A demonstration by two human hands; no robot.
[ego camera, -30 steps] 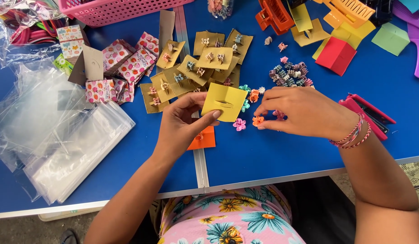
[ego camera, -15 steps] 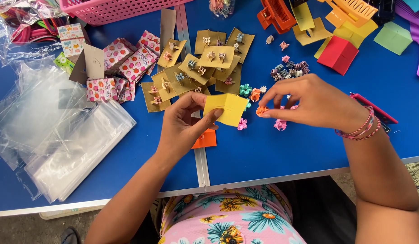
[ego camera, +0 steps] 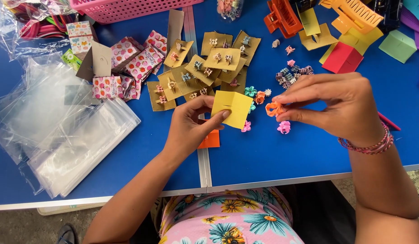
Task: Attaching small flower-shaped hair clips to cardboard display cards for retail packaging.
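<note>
Where seen from the head view: left hand [ego camera: 189, 129] pinching yellow card [ego camera: 232, 108] between thumb and fingers above blue table [ego camera: 141, 149]. Right hand [ego camera: 340, 106] fingertips closed on small orange hair clip [ego camera: 273, 108], just right of card. Pink clip [ego camera: 284, 128] lying below, on table.

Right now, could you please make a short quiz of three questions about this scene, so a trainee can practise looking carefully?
1. True or false: the left hand holds a yellow card.
2. What does the right hand pinch at its fingertips? A) a green comb B) a small orange clip C) a pink basket
3. Fill in: the stack of clear plastic bags lies on the ___ table.

Key
1. True: thumb and fingers grip the card.
2. B: the clip is just right of the card.
3. Blue.
</note>
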